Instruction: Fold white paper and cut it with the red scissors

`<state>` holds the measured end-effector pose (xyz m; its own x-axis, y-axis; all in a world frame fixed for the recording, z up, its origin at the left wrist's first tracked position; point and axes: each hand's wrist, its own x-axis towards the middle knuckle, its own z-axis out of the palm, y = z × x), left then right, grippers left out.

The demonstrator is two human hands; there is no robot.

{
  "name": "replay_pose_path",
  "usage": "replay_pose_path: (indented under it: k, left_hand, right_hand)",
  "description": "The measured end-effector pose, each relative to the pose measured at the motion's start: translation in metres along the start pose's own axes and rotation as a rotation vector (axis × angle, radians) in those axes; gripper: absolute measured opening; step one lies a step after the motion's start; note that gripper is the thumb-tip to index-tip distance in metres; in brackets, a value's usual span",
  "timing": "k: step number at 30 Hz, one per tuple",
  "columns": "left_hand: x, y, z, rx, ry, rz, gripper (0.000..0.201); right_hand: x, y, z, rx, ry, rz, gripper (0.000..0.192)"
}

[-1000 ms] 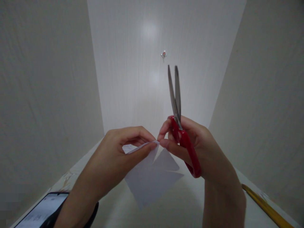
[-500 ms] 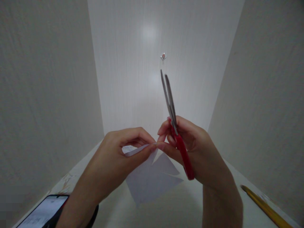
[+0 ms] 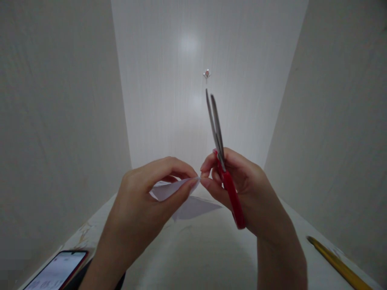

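Note:
A thin white sheet of paper [image 3: 193,207], folded and cut into points, hangs from the pinched thumb and fingers of my left hand [image 3: 151,193]. My right hand [image 3: 242,185] carries red-handled scissors [image 3: 231,193] hooked on its fingers, with the metal blades pointing up and slightly parted. The thumb and fingertip of that hand meet the paper's edge right beside my left fingertips. No paper lies between the blades. My left palm hides part of the sheet.
A lit phone [image 3: 57,270] lies on the white table [image 3: 193,262] at the lower left, with a dark item partly under my left forearm. At the lower right rests a yellow pencil-like stick [image 3: 335,262]. Pale panels [image 3: 60,121] enclose the space, and a small fitting [image 3: 207,73] marks the back one.
The paper has tilted and swung upward, so less of its face shows. My left hand has turned and shifted slightly left. My right hand and the scissors have barely moved.

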<state>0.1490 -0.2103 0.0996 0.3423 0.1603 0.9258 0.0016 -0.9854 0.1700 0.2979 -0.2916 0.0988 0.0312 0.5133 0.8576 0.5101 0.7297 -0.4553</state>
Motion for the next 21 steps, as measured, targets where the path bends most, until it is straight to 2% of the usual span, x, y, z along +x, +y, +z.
replay_pose_path:
  k: [7,14,21]
  left_hand:
    - [0.0013,0.0022,0.0017,0.014,0.033,0.029,0.013]
    - [-0.0019,-0.0002,0.0014,-0.022,0.035,0.007,0.012]
    - [-0.0018,-0.0016,0.0008,-0.037,-0.001,-0.011,0.009]
  right_hand:
    - [0.0005,-0.0014,0.0008,-0.026,0.022,0.004,0.025]
    - [-0.0002,-0.0023,0.0003,-0.034,0.032,0.037,0.009]
    - [-0.0011,-0.0015,-0.0015,-0.050,0.039,0.068,0.012]
